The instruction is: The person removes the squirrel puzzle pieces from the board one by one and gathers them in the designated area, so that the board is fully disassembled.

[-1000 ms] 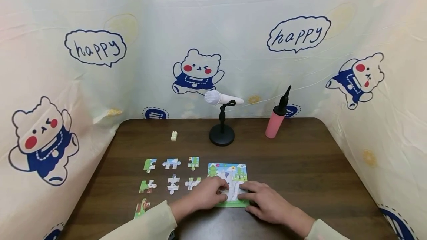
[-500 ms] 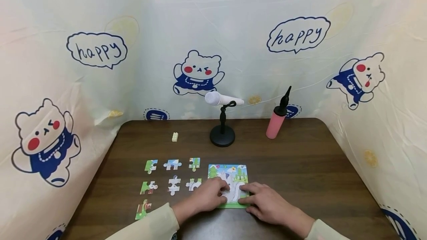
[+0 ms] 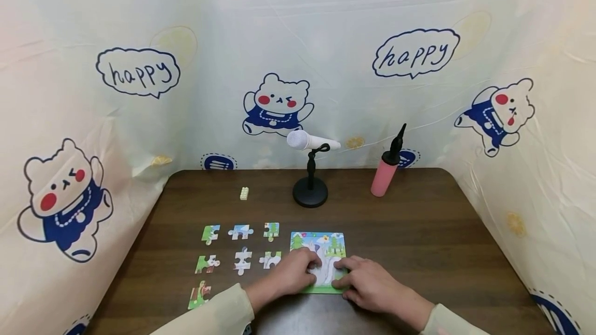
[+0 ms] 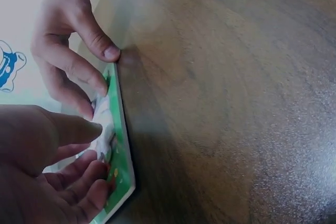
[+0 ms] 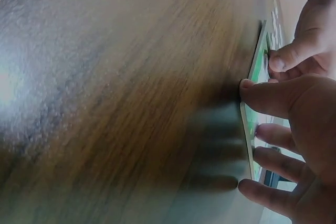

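A square jigsaw puzzle board (image 3: 326, 290), showing a pale grey animal among green trees, lies flat on the table. My left hand (image 3: 294, 273) rests on its left part, fingers bent, the thumb apart from them in the left wrist view. What lies under these fingers is hidden. On the right part, my right hand (image 3: 370, 284) touches the board with spread fingers; its thumb (image 5: 254, 90) lies at the near edge in the right wrist view. Left of the board, several loose jigsaw pieces (image 3: 242, 261) lie apart in rough rows.
A white microphone (image 3: 307, 140) on a black stand stands behind the board. To its right is a pink hand pump (image 3: 384, 177) with a black nozzle. A small cream toy brick (image 3: 244, 193) lies at the back left. A printed curtain (image 3: 344, 92) borders the table (image 3: 419, 231).
The head view has shifted slightly, so everything sits a little lower. Both hands stay at the board with hardly any movement, and the loose jigsaw pieces lie as before.
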`<state>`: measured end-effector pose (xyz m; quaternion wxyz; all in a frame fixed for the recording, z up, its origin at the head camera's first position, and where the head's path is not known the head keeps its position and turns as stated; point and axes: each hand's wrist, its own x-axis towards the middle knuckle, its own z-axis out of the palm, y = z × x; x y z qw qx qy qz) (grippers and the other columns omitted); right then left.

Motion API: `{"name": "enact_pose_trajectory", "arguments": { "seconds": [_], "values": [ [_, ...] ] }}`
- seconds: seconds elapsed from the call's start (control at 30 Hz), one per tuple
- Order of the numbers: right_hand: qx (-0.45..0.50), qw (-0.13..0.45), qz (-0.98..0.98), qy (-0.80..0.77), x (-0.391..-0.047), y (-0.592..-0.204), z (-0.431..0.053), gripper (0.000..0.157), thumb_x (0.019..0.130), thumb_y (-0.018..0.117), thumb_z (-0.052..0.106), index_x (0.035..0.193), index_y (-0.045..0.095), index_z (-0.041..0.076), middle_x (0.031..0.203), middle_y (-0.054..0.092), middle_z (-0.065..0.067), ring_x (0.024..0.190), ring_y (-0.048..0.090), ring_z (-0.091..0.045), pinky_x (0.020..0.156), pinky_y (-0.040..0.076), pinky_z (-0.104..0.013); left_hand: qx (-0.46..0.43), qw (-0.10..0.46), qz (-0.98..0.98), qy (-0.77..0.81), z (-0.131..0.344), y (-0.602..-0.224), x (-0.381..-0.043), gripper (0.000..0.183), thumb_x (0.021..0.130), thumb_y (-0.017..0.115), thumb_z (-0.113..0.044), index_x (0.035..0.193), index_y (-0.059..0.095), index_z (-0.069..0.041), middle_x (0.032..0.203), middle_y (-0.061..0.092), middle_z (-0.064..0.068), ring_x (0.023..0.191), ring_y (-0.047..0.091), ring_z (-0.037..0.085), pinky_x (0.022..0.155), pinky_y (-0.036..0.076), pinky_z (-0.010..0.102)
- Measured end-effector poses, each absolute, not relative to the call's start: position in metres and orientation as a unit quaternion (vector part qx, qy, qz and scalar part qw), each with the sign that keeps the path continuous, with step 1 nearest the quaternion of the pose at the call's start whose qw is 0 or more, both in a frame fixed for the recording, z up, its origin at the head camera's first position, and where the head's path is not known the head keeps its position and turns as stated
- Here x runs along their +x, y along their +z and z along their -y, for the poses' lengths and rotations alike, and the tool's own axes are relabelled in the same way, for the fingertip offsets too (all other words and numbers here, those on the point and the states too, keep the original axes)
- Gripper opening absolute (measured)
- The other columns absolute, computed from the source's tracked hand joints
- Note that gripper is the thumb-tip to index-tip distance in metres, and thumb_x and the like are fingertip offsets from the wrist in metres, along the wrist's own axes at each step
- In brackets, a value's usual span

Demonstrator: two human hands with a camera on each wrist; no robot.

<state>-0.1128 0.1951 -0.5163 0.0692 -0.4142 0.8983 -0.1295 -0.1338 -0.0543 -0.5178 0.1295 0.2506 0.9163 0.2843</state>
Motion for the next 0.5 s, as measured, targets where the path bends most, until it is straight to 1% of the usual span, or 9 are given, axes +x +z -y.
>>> {"name": "enact_pose_trajectory", "arguments": {
  "seconds": [0.17,0.33,0.5],
  "values": [
    [-0.409,0.072,-0.901,-0.127,-0.113,-0.5153,-0.194,0.029,0.091,0.077,0.027,0.119,0.077,0.035,0.138,0.063,-0.002,0.122,0.06,-0.02,0.096,0.054,-0.042,0.245,0.127,-0.916,0.291,0.0533,-0.5207,-0.1382,0.025,0.077,0.076,-0.004,0.101,0.078,-0.013,0.089,0.064,-0.007,0.078,0.053,0.002,0.072,0.048,0.023],
    [-0.409,0.076,-0.901,-0.121,-0.113,-0.5149,-0.1933,0.028,0.091,0.077,0.027,0.118,0.078,0.035,0.137,0.063,-0.002,0.121,0.06,-0.02,0.096,0.054,-0.042,0.252,0.133,-0.906,0.312,0.0525,-0.5175,-0.1407,0.026,0.074,0.075,0.0,0.097,0.08,-0.011,0.086,0.068,-0.005,0.075,0.053,0.002,0.069,0.047,0.021],
    [-0.409,0.083,-0.901,-0.118,-0.1128,-0.5139,-0.1928,0.028,0.092,0.077,0.028,0.119,0.077,0.035,0.137,0.063,-0.003,0.121,0.06,-0.02,0.097,0.054,-0.042,0.262,0.134,-0.897,0.331,0.0525,-0.5159,-0.1409,0.021,0.076,0.075,0.0,0.093,0.08,-0.011,0.083,0.068,-0.006,0.074,0.054,0.001,0.068,0.046,0.02]
  ]
}}
